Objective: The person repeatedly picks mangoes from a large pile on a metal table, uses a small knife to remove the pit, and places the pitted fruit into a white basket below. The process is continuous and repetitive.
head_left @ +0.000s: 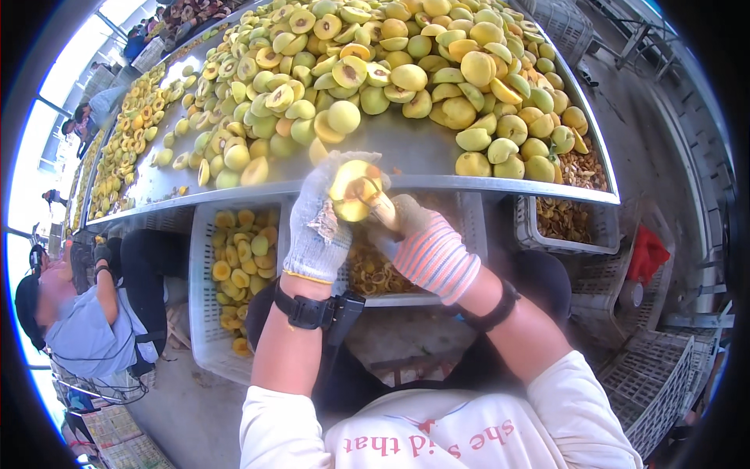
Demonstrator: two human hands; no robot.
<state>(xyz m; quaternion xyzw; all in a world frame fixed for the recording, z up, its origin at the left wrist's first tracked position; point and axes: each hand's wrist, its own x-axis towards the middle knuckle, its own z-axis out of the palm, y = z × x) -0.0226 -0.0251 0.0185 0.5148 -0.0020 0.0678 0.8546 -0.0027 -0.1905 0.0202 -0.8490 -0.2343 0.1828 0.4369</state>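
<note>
My left hand (320, 223), in a grey-white work glove, is wrapped around a halved yellow peach (349, 205) with its cut face up. The peach's middle is brown. My right hand (428, 241), in a red-and-blue striped glove, is closed around the pale handle of a small pitting tool (383, 209). The tool's dark curved end meets the cut face near its middle. Both hands are just in front of the metal table's edge (422, 184). Heaped on that table are many yellow-green peaches (344, 117), mostly halves with pits showing.
Under the edge stand a white crate of peach halves (205, 313) and another crate with brown scraps (391, 300) behind my hands. A third scrap-filled crate (566, 248) is at right, near a red cloth (648, 254). A co-worker (94, 328) sits at my left.
</note>
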